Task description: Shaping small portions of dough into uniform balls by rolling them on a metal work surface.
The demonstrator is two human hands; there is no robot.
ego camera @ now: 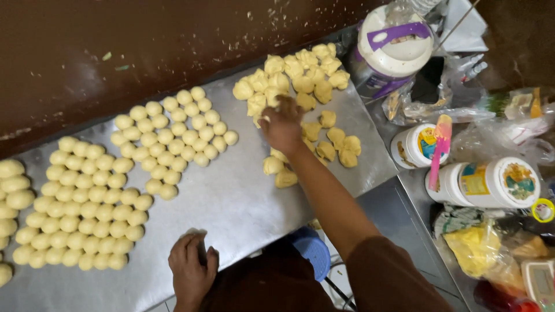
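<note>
Right hand (pixel 281 124) reaches into the rough dough pieces (pixel 300 81) at the metal table's (pixel 231 202) far right corner, fingers pinched on one. Left hand (pixel 191 271), flat and empty, rests on the near edge. Judged: picking stage; rolling likely follows.

Metal tabletop (pixel 231 202), grey and shiny, set against a brown wall. On it: rounded dough balls (pixel 87 202) packed in rows at left, a second cluster (pixel 173 136) mid-surface, rough uncut dough chunks (pixel 300 75) piled at the far right. Bare metal between groups. Lidded plastic jars (pixel 491 182) on the adjoining surface, right.
</note>
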